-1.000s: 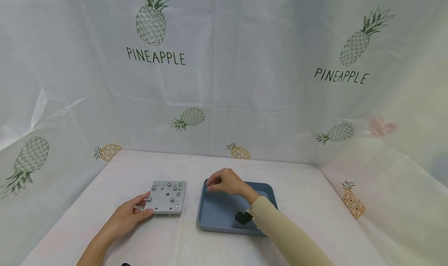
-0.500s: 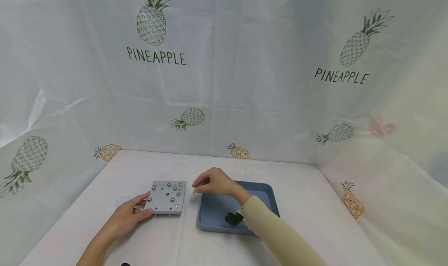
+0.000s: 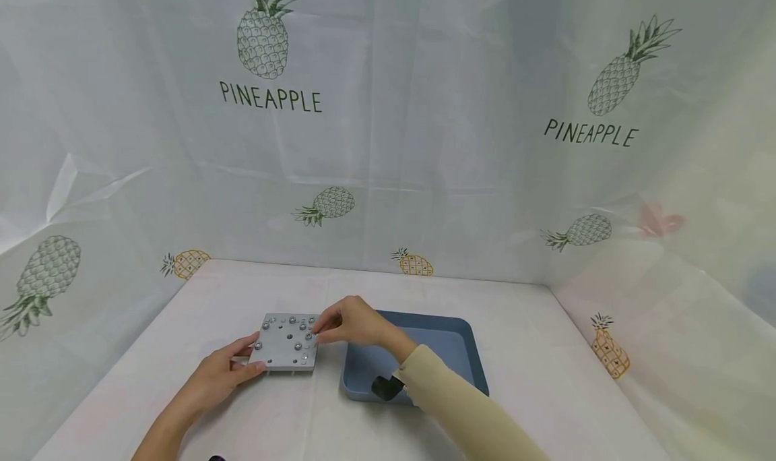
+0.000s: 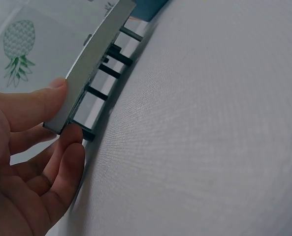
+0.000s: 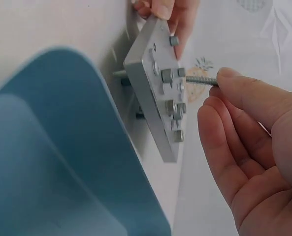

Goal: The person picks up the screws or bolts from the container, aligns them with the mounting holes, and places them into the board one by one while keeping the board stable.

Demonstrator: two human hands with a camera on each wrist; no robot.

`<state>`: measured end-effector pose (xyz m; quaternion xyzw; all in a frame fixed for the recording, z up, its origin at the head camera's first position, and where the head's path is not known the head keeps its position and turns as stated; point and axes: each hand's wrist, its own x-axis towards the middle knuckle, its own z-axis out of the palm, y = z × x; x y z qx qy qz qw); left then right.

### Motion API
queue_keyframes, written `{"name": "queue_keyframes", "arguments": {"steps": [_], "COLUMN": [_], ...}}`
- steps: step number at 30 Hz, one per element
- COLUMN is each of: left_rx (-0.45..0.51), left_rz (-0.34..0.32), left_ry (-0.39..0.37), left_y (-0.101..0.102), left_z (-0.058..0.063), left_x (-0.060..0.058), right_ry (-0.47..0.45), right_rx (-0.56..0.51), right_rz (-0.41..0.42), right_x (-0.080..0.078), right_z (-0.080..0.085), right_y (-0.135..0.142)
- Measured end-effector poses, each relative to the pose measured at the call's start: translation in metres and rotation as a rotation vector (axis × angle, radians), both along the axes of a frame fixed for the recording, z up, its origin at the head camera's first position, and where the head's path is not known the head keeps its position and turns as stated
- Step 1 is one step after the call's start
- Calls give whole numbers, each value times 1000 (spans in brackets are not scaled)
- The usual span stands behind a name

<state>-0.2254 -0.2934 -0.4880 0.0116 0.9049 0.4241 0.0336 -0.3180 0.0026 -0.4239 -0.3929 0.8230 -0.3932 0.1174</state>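
A square grey metal plate [image 3: 277, 353] stands raised off the table on pins, with several bolt heads and a few open holes on its top. My left hand [image 3: 217, 375] grips the plate's left edge, thumb on the near side. In the left wrist view, screw shanks [image 4: 97, 93] stick out of the plate's underside toward the cloth. My right hand [image 3: 358, 321] is over the plate's right edge. Between thumb and forefinger it pinches a threaded screw [image 5: 201, 79], whose tip points at the plate's top among the bolt heads.
A shallow blue tray [image 3: 439, 343] lies right of the plate, partly under my right forearm. The black wrist camera [image 3: 386, 387] hangs over its near side. A white cloth [image 3: 315, 427] covers the table, and a pineapple-print curtain [image 3: 424, 144] rises behind.
My right hand has moved left from over the tray to the plate's right side, with the screw in its fingers. My left hand and the plate have stayed put.
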Motion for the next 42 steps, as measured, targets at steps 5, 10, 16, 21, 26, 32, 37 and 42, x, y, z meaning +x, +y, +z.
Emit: {"name": "queue_keyframes", "arguments": {"steps": [5,10,16,21,26,32,37,42], "left_rx": [-1,4,7,2,3,4,6,25], "left_rz": [5,8,1,1,5,-1,-2,-4], "left_ry": [-8,-18,-19,-21,-27,-29,-29,-27], "left_y": [0,0,0,0,0,0,-1,-1], "left_z": [0,0,0,1,2,3,2,2], "left_x": [-1,-2,-2,-1,-1,-1,-1,-1], "right_ry": [37,38,33,34,40,65,71,82], "right_rx": [16,41,53,52,81,115,136,150], "right_rz": [30,53,78,109,139,156,151,161], "right_x": [2,1,1,2,0,2,4,5], "right_z": [0,-3,-6,-6,-8,-8,-6,-6], "right_y": [-9,-16,-21,-25,-29,-34,-36,-37]}}
